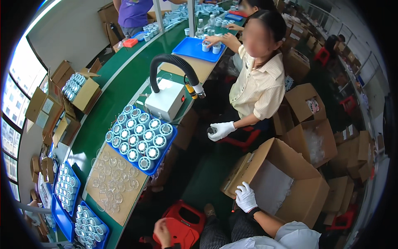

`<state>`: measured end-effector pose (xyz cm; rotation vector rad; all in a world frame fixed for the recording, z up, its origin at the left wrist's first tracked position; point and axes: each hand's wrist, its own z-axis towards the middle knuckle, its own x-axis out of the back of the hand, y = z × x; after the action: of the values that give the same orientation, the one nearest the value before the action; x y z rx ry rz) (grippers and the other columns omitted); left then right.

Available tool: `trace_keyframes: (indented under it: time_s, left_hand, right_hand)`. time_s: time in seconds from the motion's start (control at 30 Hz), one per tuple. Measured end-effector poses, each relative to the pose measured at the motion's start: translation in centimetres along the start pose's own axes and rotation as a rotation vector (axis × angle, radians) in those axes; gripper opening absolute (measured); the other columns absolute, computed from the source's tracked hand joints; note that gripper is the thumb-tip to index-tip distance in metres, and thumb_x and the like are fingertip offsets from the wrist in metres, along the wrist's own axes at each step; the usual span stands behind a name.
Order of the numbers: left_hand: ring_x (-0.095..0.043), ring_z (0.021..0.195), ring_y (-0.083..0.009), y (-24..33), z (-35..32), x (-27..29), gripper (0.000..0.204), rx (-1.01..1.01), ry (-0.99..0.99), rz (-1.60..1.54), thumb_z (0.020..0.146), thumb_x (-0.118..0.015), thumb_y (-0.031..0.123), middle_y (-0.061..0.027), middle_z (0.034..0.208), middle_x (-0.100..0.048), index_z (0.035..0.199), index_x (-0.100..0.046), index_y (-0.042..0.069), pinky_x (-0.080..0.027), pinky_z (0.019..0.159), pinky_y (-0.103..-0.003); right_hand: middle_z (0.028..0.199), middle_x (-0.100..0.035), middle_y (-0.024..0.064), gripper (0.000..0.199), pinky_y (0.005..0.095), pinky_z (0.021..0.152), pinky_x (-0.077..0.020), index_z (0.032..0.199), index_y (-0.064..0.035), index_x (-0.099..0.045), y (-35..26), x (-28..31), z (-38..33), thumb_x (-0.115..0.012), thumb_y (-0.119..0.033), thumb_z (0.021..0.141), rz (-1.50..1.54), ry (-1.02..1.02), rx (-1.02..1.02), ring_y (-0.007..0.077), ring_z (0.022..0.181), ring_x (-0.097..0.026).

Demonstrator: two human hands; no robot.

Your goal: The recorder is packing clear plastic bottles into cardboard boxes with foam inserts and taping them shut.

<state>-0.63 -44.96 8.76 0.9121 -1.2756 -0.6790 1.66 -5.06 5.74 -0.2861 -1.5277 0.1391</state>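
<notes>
My right hand, in a white glove with a dark band at the wrist, is at the near left edge of a large open cardboard box. Its fingers are curled. Beside them shows a thin dark piece with an orange end, too small to name. Inside the box lies a pale sheet. Bare and blurred, my left hand is over the red plastic stool; I cannot make out whether its fingers hold anything.
On the green bench, a blue tray holds several pale-blue round units beside clear plastic cups on cardboard. A white box with a black hose stands behind. A co-worker's gloved hand holds a dark round thing. Boxes crowd the right.
</notes>
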Motion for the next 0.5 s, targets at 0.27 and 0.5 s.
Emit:
trace_keyframes:
  time_s: [0.27,0.5]
  left_hand:
    - [-0.058,0.085,-0.0283,10.8,-5.7,-12.1,0.027,-0.365,-0.928,-0.075,0.072,-0.051,-0.005,-0.0128,0.093,-0.059,0.097,-0.058,0.005,-0.048,0.073,-0.032]
    - [-0.059,0.083,-0.0279,17.2,-6.1,-18.9,0.035,-0.337,-1.019,-0.139,0.067,-0.044,-0.014,-0.0141,0.095,-0.06,0.095,-0.058,0.0,-0.047,0.07,-0.031]
  right_hand:
    - [0.102,-0.054,0.0051,0.02,0.0405,0.083,-0.0415,0.085,-0.01,-0.061,0.2,2.6,-0.3,-0.062,-0.021,0.069,0.257,0.075,0.056,0.0295,0.112,-0.041]
    - [0.094,-0.06,0.0124,0.026,0.0355,0.077,-0.0456,0.098,-0.0043,-0.059,18.1,10.4,-1.4,-0.05,-0.026,0.085,0.717,-0.38,-0.055,0.0282,0.087,-0.056]
